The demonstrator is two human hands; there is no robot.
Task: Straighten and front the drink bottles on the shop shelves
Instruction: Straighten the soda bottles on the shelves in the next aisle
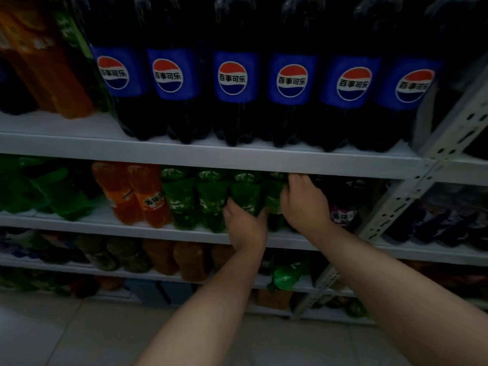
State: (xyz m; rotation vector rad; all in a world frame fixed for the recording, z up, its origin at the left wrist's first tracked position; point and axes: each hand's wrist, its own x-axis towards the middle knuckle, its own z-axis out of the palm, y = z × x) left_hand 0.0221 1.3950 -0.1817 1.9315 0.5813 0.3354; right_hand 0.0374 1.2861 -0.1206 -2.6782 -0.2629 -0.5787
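blue 百事可乐 labels (232, 77), green bottles (211, 199) below

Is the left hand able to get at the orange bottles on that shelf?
Probably yes: the orange bottles stand unblocked at the shelf front, though the left hand must first release its green bottle.

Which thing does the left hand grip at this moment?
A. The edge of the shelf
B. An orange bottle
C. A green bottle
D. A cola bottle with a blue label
C: the left hand has its thumb and fingers curled round a green bottle in the row directly under the cola shelf.
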